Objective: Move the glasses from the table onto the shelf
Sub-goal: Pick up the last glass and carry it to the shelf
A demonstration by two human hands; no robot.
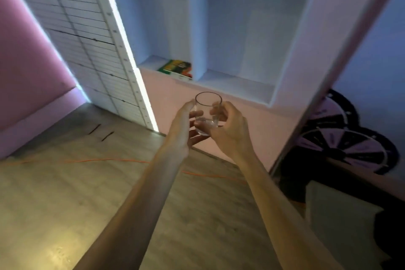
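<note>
A clear drinking glass [207,105] is upright in mid-air in front of me, held between both hands. My left hand [182,129] cups its left side and base. My right hand [230,129] wraps its right side. Just beyond and above it is the white shelf unit [238,87], whose lower right compartment has a bare floor. The table is out of view.
A green and yellow book [176,67] lies in the lower left compartment. A slatted white panel with a bright light strip [122,35] leans at the left. An orange cable [109,161] crosses the wooden floor. Dark round wheel-like objects [346,149] lie at the right.
</note>
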